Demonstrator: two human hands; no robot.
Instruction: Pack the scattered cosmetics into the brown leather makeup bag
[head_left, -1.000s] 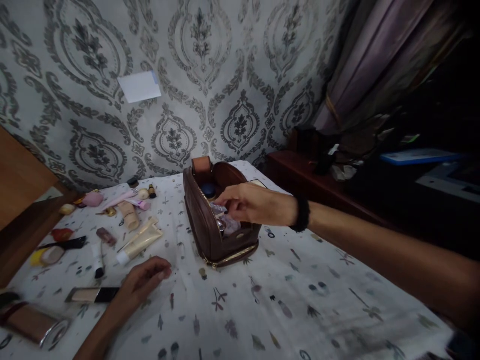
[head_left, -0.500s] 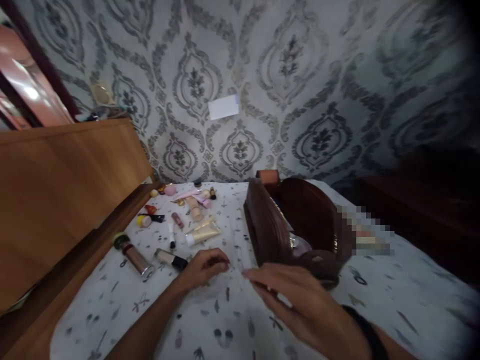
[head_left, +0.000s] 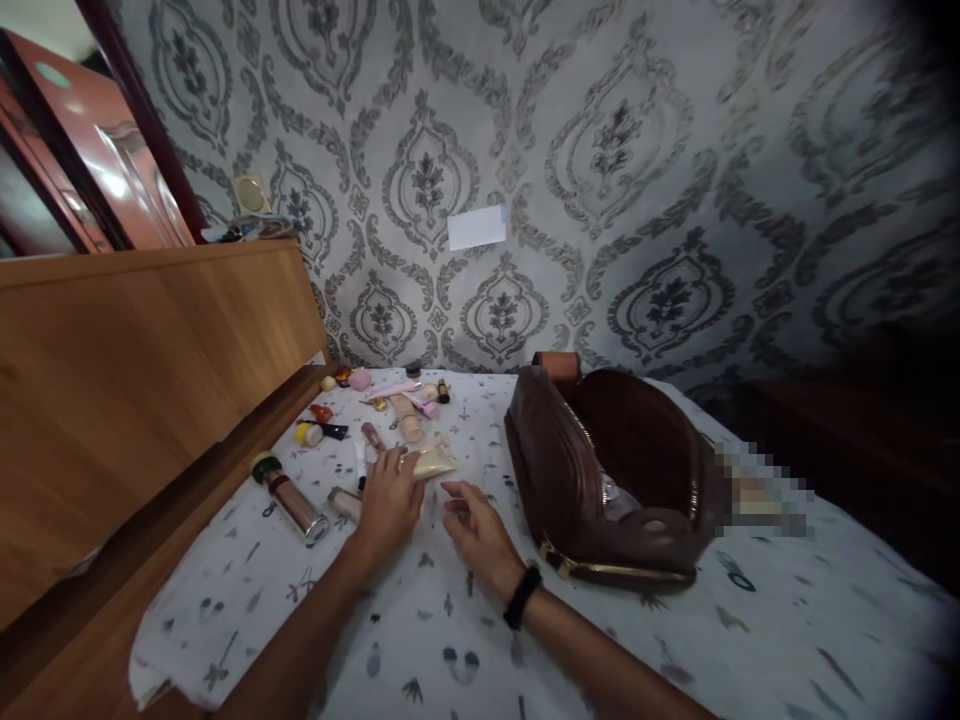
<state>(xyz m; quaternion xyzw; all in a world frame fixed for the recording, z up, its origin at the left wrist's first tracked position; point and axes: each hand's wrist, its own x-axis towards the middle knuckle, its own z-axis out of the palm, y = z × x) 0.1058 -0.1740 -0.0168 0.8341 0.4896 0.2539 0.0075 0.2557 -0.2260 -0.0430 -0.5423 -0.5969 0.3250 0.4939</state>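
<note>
From where I stand, the work in hand looks to be taking hold of a soft, pale-yellow squeeze tube (head_left: 433, 458), which lies on the white cloth printed with little plants and shoes (head_left: 461, 690), to the left of the open dark-brown leather bag with gold zips (head_left: 551, 475). The person's left hand (head_left: 391, 505) lies over the tube's near end, fingers curled and close together; the back of the hand hides the pads, so I cannot tell whether they have a grip or merely touch it. The right hand (head_left: 480, 530), with a black band (head_left: 523, 597) at its wrist, hangs just beside, between tube and bag, its fingers loosely bent, thumb well apart from them, and nothing in its grasp that I can see. Just left of the left hand lies a slim, pale-beige bottle (head_left: 345, 503), and beyond that a brownish cylinder with a clear, shiny base (head_left: 298, 510); a peach-coloured tube (head_left: 406, 417) and a small mauve tube (head_left: 373, 436) lie farther back. As I judge it, the next move calls for a light pinch around the yellow tube's body, soft enough not to squash it, with the fingertips kept clear of the mauve tube close behind
</note>
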